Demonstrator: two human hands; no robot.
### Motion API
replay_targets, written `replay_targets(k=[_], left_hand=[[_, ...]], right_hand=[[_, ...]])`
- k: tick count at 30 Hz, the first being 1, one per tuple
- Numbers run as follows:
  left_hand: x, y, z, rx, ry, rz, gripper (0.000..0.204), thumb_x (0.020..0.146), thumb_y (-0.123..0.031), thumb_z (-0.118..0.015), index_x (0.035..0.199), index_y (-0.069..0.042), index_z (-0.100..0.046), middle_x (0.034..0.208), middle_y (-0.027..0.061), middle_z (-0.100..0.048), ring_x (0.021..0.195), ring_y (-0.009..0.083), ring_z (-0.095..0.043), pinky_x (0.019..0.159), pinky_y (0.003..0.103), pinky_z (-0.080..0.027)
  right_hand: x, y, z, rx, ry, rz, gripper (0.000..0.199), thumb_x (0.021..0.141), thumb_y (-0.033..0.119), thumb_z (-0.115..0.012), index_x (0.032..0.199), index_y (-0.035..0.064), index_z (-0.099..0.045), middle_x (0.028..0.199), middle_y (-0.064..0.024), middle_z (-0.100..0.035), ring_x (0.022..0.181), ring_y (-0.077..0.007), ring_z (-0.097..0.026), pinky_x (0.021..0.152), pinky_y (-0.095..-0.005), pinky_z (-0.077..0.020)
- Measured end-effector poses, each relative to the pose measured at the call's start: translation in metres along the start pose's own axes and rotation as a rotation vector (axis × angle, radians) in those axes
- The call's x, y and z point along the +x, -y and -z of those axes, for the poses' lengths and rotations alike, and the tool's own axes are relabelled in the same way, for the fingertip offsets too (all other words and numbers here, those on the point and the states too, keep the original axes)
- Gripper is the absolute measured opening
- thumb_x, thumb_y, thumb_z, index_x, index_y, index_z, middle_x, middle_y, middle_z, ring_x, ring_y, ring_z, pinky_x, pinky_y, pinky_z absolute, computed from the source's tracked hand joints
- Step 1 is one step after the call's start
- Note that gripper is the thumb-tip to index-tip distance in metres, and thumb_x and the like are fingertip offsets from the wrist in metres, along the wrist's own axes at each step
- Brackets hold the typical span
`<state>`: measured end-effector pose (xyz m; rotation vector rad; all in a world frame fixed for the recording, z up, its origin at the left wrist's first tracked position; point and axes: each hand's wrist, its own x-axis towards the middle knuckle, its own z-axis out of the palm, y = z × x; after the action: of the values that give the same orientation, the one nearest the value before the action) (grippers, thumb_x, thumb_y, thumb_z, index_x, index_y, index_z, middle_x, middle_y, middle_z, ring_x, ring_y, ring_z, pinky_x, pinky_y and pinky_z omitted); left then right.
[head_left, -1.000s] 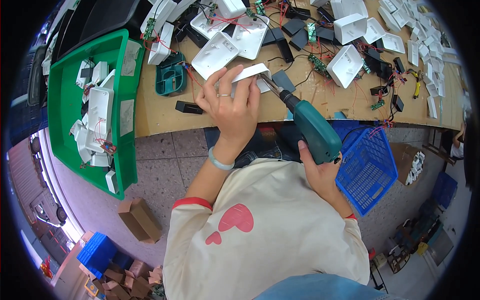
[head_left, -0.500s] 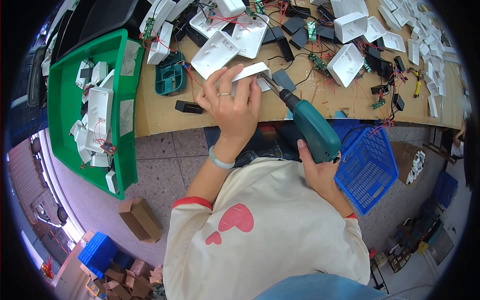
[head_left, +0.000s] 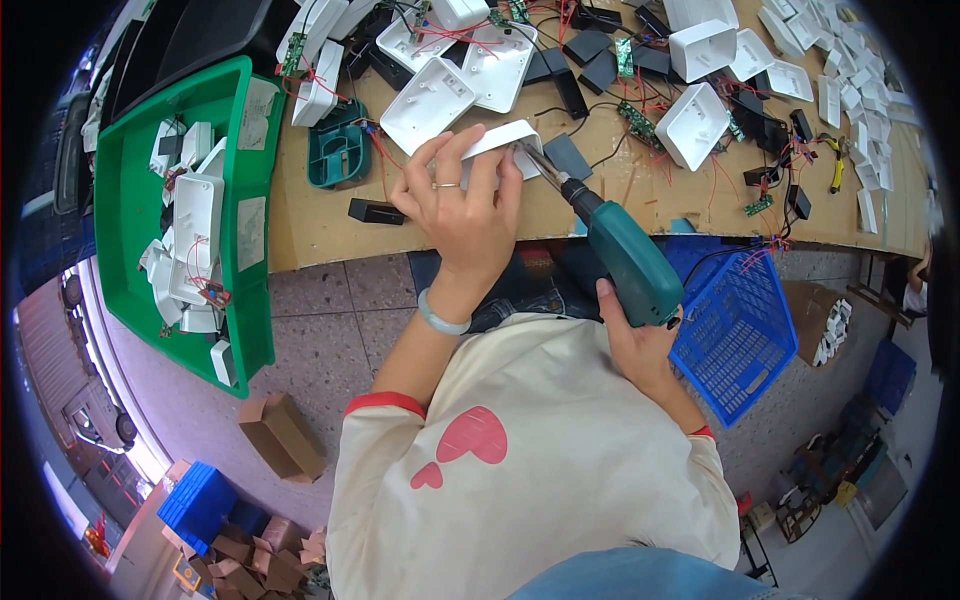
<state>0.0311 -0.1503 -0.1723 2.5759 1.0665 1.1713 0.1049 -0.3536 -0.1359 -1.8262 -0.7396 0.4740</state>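
My left hand (head_left: 462, 200) is closed on a white plastic housing (head_left: 503, 139), tilted on its side over the table's near edge. In my right hand (head_left: 638, 340) is a dark green electric screwdriver (head_left: 634, 255), held by its rear end. Its metal tip slants up and left into the open side of the housing, close to my left fingertips. What the tip touches inside is hidden. A black plastic box (head_left: 377, 212) lies left of my left hand, and a flat dark grey piece (head_left: 567, 158) sits just right of the screwdriver's tip.
A green bin (head_left: 258, 180) with white housings stands at left. A teal compartment tray (head_left: 338, 150), white shells (head_left: 692, 127), circuit boards (head_left: 637, 122) and red wires crowd the cardboard-covered table (head_left: 640, 205). Yellow-handled pliers (head_left: 836, 170) lie at right. A blue basket (head_left: 735, 340) stands below the edge.
Almost nothing differs. Both hands, the screwdriver and the housing keep their places, with only a very slight shift of the view.
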Motion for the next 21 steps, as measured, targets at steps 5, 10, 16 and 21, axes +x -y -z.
replay_targets(k=[5,10,16,21], left_hand=[[-0.0001,0.0003,-0.0007,-0.001,-0.002,-0.001,0.011,0.077,-0.015,-0.081,0.087,-0.016,-0.076,0.119,-0.0028,-0.068,0.114,0.026,-0.056,0.099,0.042,-0.033],[-0.0001,0.0002,-0.001,0.002,-0.005,-0.005,0.011,0.077,-0.015,-0.081,0.087,-0.015,-0.076,0.118,-0.0027,-0.068,0.113,0.0259,-0.056,0.098,0.042,-0.033],[0.0012,-0.0015,0.0006,0.002,-0.01,-0.003,0.011,0.077,-0.014,-0.081,0.087,-0.015,-0.076,0.117,-0.0028,-0.068,0.113,0.0255,-0.056,0.098,0.042,-0.033],[0.0011,-0.0018,-0.0013,0.005,-0.012,0.0,0.011,0.076,-0.015,-0.081,0.086,-0.015,-0.076,0.117,-0.0036,-0.068,0.112,0.0252,-0.056,0.098,0.042,-0.033]], right_hand=[[0.0,0.0004,0.0005,-0.003,0.013,0.008,0.02,0.083,-0.005,-0.075,0.101,-0.0035,-0.066,0.092,-0.0126,-0.063,0.081,-0.0242,-0.06,0.071,-0.032,-0.0488],[-0.003,0.0,0.0016,0.02,-0.012,-0.024,0.018,0.084,-0.004,-0.074,0.101,-0.0043,-0.067,0.097,-0.0126,-0.064,0.083,-0.0224,-0.06,0.072,-0.0309,-0.0483],[-0.0032,0.0021,0.0057,0.035,0.011,-0.003,0.019,0.085,-0.004,-0.074,0.102,-0.0046,-0.067,0.099,-0.013,-0.064,0.087,-0.0225,-0.061,0.075,-0.0306,-0.0489],[-0.0035,-0.0037,0.0024,0.044,0.008,-0.003,0.02,0.085,-0.004,-0.074,0.103,-0.0045,-0.067,0.1,-0.0133,-0.064,0.088,-0.0229,-0.062,0.076,-0.031,-0.0497]])
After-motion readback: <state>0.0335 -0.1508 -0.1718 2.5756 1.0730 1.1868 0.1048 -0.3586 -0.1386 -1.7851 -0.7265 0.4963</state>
